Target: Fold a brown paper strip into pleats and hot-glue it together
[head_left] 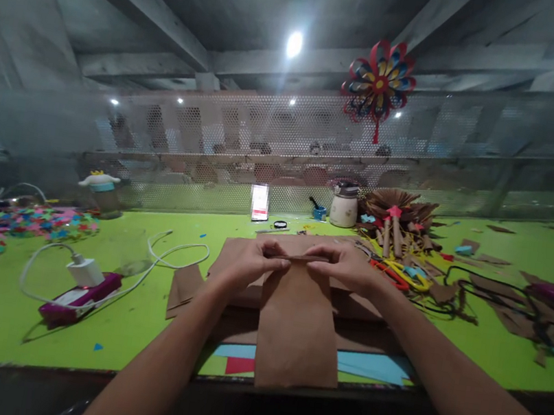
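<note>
Left hand (252, 259), right hand (346, 266): fingers clamped on folded end of brown paper strip (298, 328); uneven push (one side harder) could make fold crooked.

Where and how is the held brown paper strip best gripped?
The brown paper strip is probably best pinched at both ends of its far edge, the left grip from the left, the right grip from the right: that edge forms a thin band; the rest spreads broad.
</note>
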### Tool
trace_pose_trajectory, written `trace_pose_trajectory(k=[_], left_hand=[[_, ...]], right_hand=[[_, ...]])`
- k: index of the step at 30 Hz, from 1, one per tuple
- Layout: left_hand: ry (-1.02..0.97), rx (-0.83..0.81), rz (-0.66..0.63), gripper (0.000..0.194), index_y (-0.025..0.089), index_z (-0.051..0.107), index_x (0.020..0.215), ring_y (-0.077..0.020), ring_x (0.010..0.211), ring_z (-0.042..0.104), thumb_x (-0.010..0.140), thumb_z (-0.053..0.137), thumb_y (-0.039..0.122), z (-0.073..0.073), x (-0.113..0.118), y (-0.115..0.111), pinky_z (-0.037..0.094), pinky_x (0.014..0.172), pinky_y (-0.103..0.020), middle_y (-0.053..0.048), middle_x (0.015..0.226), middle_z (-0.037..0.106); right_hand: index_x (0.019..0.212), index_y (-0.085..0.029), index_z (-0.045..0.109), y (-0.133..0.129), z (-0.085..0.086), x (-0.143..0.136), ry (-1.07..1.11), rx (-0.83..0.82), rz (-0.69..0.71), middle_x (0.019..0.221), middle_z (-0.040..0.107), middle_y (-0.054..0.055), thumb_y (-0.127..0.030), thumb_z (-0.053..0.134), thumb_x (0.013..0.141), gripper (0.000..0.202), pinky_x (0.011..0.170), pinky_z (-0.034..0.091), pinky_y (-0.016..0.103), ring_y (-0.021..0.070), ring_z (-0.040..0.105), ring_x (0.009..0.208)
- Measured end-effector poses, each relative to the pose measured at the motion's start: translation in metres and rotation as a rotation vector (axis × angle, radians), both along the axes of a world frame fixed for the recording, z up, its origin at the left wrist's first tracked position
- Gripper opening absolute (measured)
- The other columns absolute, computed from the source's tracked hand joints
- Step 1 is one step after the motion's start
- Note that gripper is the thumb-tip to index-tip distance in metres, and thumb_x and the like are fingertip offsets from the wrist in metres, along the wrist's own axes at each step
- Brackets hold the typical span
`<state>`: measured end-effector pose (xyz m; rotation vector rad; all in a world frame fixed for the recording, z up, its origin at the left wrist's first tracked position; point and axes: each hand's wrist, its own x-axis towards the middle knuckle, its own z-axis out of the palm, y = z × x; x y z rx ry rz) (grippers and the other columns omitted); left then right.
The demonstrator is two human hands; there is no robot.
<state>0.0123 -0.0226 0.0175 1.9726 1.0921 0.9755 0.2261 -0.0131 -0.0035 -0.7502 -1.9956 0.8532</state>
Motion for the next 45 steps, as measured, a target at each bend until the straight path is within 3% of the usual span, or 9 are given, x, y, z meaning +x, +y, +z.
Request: trace_pose_trajectory(k=[5, 10, 15, 19, 22, 31, 39, 42, 45], left_hand=[[-0.103, -0.067, -0.037, 0.021, 0.012, 0.059, 0.071, -0.0112, 0.061, 0.051, 0.064, 0.066, 0.030, -0.003, -0.001, 0.002, 0.039, 0.058, -0.023, -0.002, 0.063, 0.058], [0.112, 0.025, -0.040, 0.020, 0.012, 0.061, 0.077, -0.0125, 0.061, 0.054, 0.067, 0.063, 0.028, 0.009, 0.002, -0.009, 0.039, 0.056, -0.023, -0.003, 0.065, 0.061], [0.247, 0.081, -0.253, 0.026, 0.016, 0.062, 0.096, -0.0139, 0.072, 0.054, 0.074, 0.055, 0.028, 0.011, 0.005, -0.013, 0.040, 0.063, -0.023, -0.004, 0.081, 0.064], [0.260, 0.038, -0.372, 0.030, 0.015, 0.063, 0.091, -0.0126, 0.071, 0.049, 0.081, 0.046, 0.037, 0.007, 0.002, -0.010, 0.037, 0.062, -0.022, -0.003, 0.080, 0.060], [0.242, -0.030, -0.350, 0.040, 0.013, 0.062, 0.084, -0.0110, 0.063, 0.043, 0.085, 0.036, 0.043, 0.003, 0.001, -0.008, 0.034, 0.056, -0.022, -0.002, 0.071, 0.055], [0.179, -0.131, -0.375, 0.036, 0.012, 0.062, 0.087, -0.0109, 0.062, 0.042, 0.081, 0.044, 0.042, -0.010, 0.006, 0.001, 0.034, 0.056, -0.022, -0.002, 0.071, 0.053], [0.190, -0.097, -0.344, 0.032, 0.014, 0.061, 0.086, -0.0115, 0.064, 0.046, 0.081, 0.045, 0.040, -0.014, 0.009, 0.002, 0.037, 0.059, -0.022, -0.002, 0.073, 0.057], [0.247, -0.038, -0.310, 0.032, 0.014, 0.062, 0.089, -0.0127, 0.067, 0.049, 0.082, 0.043, 0.040, -0.016, 0.008, 0.003, 0.038, 0.061, -0.023, -0.003, 0.077, 0.060], [0.302, 0.064, -0.274, 0.032, 0.014, 0.062, 0.090, -0.0144, 0.074, 0.051, 0.083, 0.042, 0.038, -0.016, 0.009, 0.002, 0.039, 0.065, -0.023, -0.004, 0.082, 0.062]], right_hand=[[0.086, -0.011, 0.065, 0.002, -0.002, 0.000, 0.145, -0.080, -0.014, 0.076, 0.062, 0.004, -0.031, 0.063, 0.067, 0.028, 0.059, 0.042, 0.023, 0.0120, 0.054, 0.066], [0.086, -0.012, 0.067, 0.003, 0.001, 0.005, 0.074, -0.015, -0.009, 0.074, 0.063, 0.004, -0.030, 0.062, 0.068, 0.027, 0.058, 0.042, 0.023, 0.0125, 0.054, 0.066], [0.088, -0.014, 0.068, 0.000, 0.004, 0.006, -0.056, 0.102, -0.035, 0.080, 0.066, 0.005, -0.017, 0.056, 0.067, 0.024, 0.065, 0.045, 0.024, 0.0148, 0.058, 0.073], [0.089, -0.014, 0.068, -0.006, 0.005, 0.003, -0.122, 0.131, -0.032, 0.082, 0.068, 0.005, -0.011, 0.050, 0.067, 0.028, 0.067, 0.046, 0.025, 0.0148, 0.060, 0.074], [0.087, -0.015, 0.068, -0.009, 0.004, 0.000, -0.132, 0.158, -0.041, 0.083, 0.068, 0.005, -0.011, 0.051, 0.068, 0.026, 0.069, 0.047, 0.026, 0.0153, 0.061, 0.075], [0.084, -0.018, 0.069, -0.011, 0.004, -0.006, -0.108, 0.260, -0.078, 0.079, 0.068, 0.004, -0.011, 0.052, 0.068, 0.024, 0.066, 0.047, 0.025, 0.0152, 0.061, 0.073], [0.101, -0.014, 0.063, 0.000, 0.001, 0.005, -0.124, 0.061, -0.002, 0.078, 0.064, 0.003, -0.011, 0.050, 0.066, 0.037, 0.054, 0.040, 0.020, 0.0108, 0.054, 0.063], [0.105, -0.015, 0.060, -0.002, 0.005, 0.006, -0.161, 0.062, 0.023, 0.085, 0.063, 0.004, -0.019, 0.055, 0.069, 0.037, 0.055, 0.039, 0.020, 0.0110, 0.052, 0.066], [0.087, -0.013, 0.067, -0.005, 0.008, 0.002, -0.248, 0.046, -0.028, 0.074, 0.063, 0.004, -0.035, 0.056, 0.073, 0.029, 0.054, 0.038, 0.021, 0.0115, 0.051, 0.064]])
